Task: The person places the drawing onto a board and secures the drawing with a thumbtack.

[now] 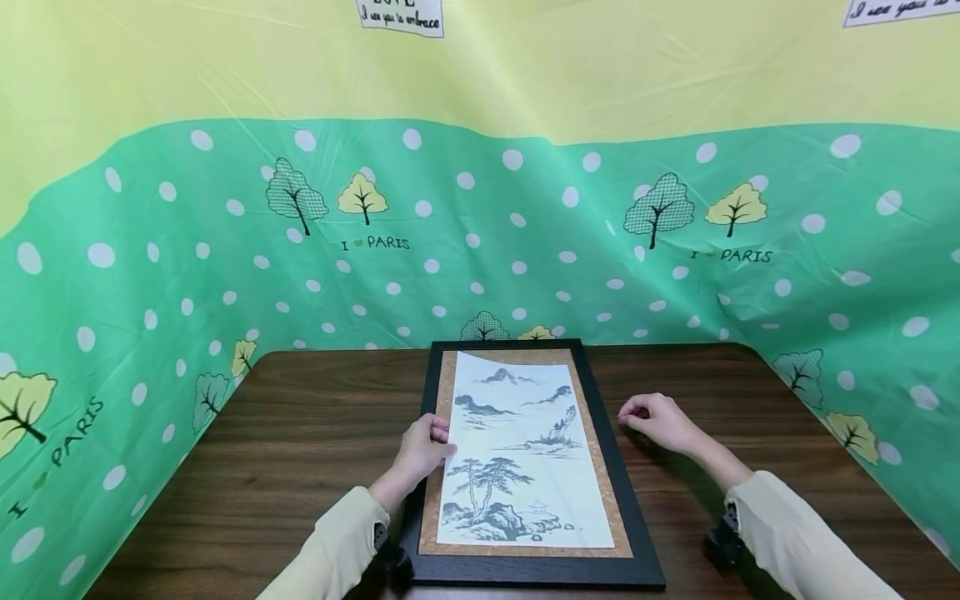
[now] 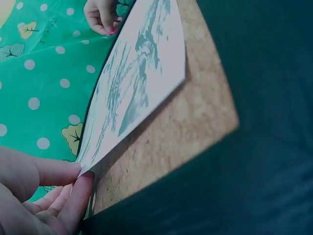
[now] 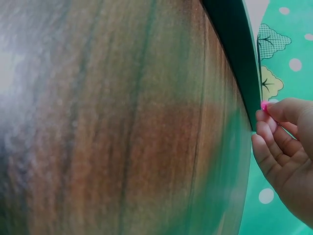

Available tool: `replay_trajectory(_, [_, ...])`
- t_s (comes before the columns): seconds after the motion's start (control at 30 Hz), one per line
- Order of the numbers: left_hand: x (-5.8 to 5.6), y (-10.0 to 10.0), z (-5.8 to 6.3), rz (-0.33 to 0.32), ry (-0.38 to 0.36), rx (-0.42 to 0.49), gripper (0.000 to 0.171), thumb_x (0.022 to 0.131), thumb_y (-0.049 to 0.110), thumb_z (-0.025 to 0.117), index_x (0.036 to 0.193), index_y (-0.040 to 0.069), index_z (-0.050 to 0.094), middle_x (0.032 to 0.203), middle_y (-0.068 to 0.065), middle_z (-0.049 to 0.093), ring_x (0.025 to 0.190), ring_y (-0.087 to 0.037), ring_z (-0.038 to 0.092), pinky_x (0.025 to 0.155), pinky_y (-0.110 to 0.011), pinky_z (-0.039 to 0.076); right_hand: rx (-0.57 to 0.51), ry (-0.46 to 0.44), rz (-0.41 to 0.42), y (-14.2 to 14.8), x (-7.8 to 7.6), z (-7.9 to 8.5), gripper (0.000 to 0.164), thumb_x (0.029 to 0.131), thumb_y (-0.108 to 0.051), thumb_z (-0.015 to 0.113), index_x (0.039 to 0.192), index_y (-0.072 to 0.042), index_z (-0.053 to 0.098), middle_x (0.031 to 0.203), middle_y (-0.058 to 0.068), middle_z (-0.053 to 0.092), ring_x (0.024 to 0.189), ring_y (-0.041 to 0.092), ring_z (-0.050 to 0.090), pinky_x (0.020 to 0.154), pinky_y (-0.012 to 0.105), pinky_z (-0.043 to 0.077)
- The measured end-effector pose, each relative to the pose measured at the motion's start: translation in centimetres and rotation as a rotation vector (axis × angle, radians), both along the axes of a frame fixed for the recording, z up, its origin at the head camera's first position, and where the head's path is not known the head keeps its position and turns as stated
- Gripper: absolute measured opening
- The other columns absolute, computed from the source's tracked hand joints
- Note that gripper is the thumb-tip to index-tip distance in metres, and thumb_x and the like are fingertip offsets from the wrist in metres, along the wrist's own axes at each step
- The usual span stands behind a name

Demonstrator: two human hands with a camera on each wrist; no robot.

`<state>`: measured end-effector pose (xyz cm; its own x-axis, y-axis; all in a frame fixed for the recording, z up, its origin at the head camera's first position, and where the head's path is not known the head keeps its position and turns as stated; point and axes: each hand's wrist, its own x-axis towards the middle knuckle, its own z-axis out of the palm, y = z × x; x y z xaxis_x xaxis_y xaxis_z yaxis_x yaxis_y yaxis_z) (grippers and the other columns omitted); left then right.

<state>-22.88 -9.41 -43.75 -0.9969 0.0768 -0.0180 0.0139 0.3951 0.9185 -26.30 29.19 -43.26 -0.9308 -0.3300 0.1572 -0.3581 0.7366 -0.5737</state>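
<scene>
A sheet of white paper (image 1: 528,492) printed with grey mountains, pines and rocks lies over a cork board (image 1: 525,550) with a black frame (image 1: 540,571). My left hand (image 1: 422,450) pinches the paper's left edge between thumb and finger; in the left wrist view that edge lifts off the cork (image 2: 195,98). Beyond the frame's right side, my right hand (image 1: 662,423) is held above the table. Its thumb and index finger pinch a small pink pushpin (image 3: 264,105), mostly covered by the fingertips. The sheet's top left corner curls slightly.
The board lies on a dark wood-grain table (image 1: 300,467), bare wood showing on both sides. Behind and beside the table hangs a green and yellow cloth (image 1: 487,208) with white dots and printed trees. Black wrist cameras (image 1: 723,542) sit at the sleeves.
</scene>
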Motion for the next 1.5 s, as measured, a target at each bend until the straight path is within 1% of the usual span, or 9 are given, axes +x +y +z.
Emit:
replay_trajectory(0.23, [-0.3, -0.7, 0.2, -0.021, 0.001, -0.02, 0.035, 0.072, -0.008, 0.067, 0.103, -0.007, 0.052, 0.09, -0.015, 0.058, 0.067, -0.015, 0.056, 0.057, -0.03, 0.053, -0.009, 0.023, 0.018, 0.0, 0.0, 0.3, 0.008, 0.085, -0.002, 0.058, 0.084, -0.003, 0.066, 0.077, 0.002, 0.063, 0.067, 0.011, 0.051, 0.058, 0.024, 0.046])
replay_trajectory(0.4, [-0.8, -1.9, 0.5, -0.098, 0.119, -0.09, 0.033, 0.073, -0.006, 0.067, 0.103, -0.007, 0.054, 0.092, -0.016, 0.059, 0.073, -0.019, 0.057, 0.064, -0.029, 0.051, -0.014, 0.024, 0.033, -0.1, 0.0, 0.9, 0.007, 0.085, 0.0, 0.058, 0.084, -0.001, 0.066, 0.079, 0.005, 0.064, 0.069, 0.012, 0.052, 0.059, 0.023, 0.046])
replay_trajectory(0.47, [-1.0, -2.6, 0.6, -0.136, 0.178, -0.128, 0.032, 0.074, -0.005, 0.067, 0.104, -0.007, 0.055, 0.095, -0.016, 0.059, 0.079, -0.023, 0.057, 0.069, -0.032, 0.05, -0.016, 0.022, 0.032, -0.2, -0.1, 1.1, 0.007, 0.085, 0.0, 0.058, 0.085, -0.001, 0.065, 0.079, 0.006, 0.064, 0.069, 0.013, 0.052, 0.059, 0.023, 0.046])
replay_trajectory(0.57, [-1.4, -3.7, 0.7, -0.163, 0.217, -0.187, 0.034, 0.076, -0.002, 0.068, 0.108, -0.005, 0.055, 0.103, -0.017, 0.058, 0.09, -0.028, 0.056, 0.078, -0.04, 0.048, -0.015, 0.025, 0.037, -0.4, -0.3, 1.3, 0.007, 0.085, 0.0, 0.059, 0.085, -0.001, 0.065, 0.079, 0.006, 0.064, 0.069, 0.013, 0.052, 0.059, 0.024, 0.046])
replay_trajectory(0.73, [-2.1, -5.8, 0.1, -0.149, 0.189, -0.266, 0.044, 0.077, 0.004, 0.069, 0.118, -0.003, 0.053, 0.117, -0.016, 0.055, 0.105, -0.032, 0.052, 0.086, -0.045, 0.044, -0.002, 0.039, 0.052, -0.6, -0.8, 1.6, 0.006, 0.085, -0.001, 0.059, 0.085, -0.001, 0.066, 0.079, 0.006, 0.063, 0.068, 0.013, 0.051, 0.058, 0.023, 0.045])
replay_trajectory(0.9, [-2.5, -7.0, -0.6, -0.167, 0.139, -0.307, 0.052, 0.077, 0.009, 0.071, 0.122, -0.003, 0.051, 0.121, -0.016, 0.054, 0.107, -0.031, 0.052, 0.087, -0.044, 0.044, 0.007, 0.047, 0.065, -1.2, -1.4, 1.8, 0.007, 0.084, 0.0, 0.059, 0.084, 0.0, 0.066, 0.078, 0.006, 0.064, 0.066, 0.012, 0.05, 0.058, 0.023, 0.044])
replay_trajectory(1.13, [-2.8, -7.0, -0.5, -0.214, 0.11, -0.3, 0.048, 0.077, 0.01, 0.071, 0.119, -0.004, 0.054, 0.114, -0.014, 0.058, 0.104, -0.029, 0.053, 0.088, -0.044, 0.043, 0.009, 0.073, 0.085, -2.3, -2.6, 2.4, 0.007, 0.084, -0.001, 0.06, 0.083, 0.002, 0.066, 0.076, 0.007, 0.063, 0.064, 0.012, 0.05, 0.056, 0.023, 0.044])
replay_trajectory(1.27, [-2.8, -6.8, -0.4, -0.213, 0.087, -0.297, 0.047, 0.076, 0.009, 0.071, 0.118, -0.004, 0.055, 0.111, -0.012, 0.059, 0.103, -0.028, 0.053, 0.088, -0.043, 0.043, 0.022, 0.087, 0.106, -3.0, -3.4, 2.9, 0.006, 0.084, -0.001, 0.06, 0.083, 0.001, 0.066, 0.075, 0.005, 0.063, 0.064, 0.012, 0.049, 0.055, 0.023, 0.042])
replay_trajectory(1.5, [-2.7, -6.6, -0.6, -0.196, 0.083, -0.306, 0.048, 0.076, 0.01, 0.072, 0.119, -0.003, 0.054, 0.112, -0.013, 0.059, 0.103, -0.027, 0.053, 0.089, -0.043, 0.042, 0.04, 0.087, 0.118, -4.4, -4.8, 3.5, 0.007, 0.084, -0.002, 0.06, 0.084, 0.002, 0.066, 0.074, 0.005, 0.062, 0.063, 0.012, 0.047, 0.056, 0.023, 0.041])
